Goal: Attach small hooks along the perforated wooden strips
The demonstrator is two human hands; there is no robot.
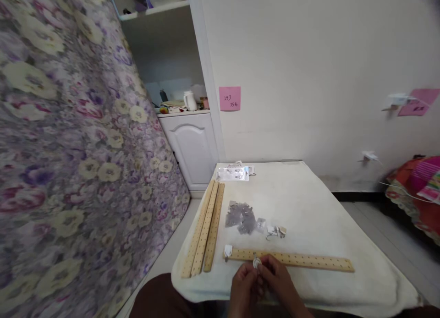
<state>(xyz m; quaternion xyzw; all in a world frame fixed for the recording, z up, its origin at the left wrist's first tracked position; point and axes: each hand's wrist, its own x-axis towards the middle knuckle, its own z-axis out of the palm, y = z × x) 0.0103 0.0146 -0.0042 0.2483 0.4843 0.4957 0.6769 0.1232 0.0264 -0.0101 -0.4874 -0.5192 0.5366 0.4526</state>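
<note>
My left hand (242, 282) and my right hand (276, 277) meet at the table's near edge, their fingers pinched around a small white metal-tipped hook (256, 262). Just behind them a long wooden strip with rows of holes (309, 261) lies crosswise. At the strip's left end sits another white piece with a metal hook (228, 251). Beyond the strip, a few loose white-and-metal hooks (272, 231) lie beside a small clear packet (261, 225). How each fingertip meets the held hook is partly hidden.
Three more perforated wooden strips (207, 226) lie lengthwise along the left side of the cloth-covered table (285, 189). A heap of small grey plastic packets (242, 217) is mid-table. Clear packaging (233, 173) rests at the far edge. A floral curtain (85, 171) hangs on the left.
</note>
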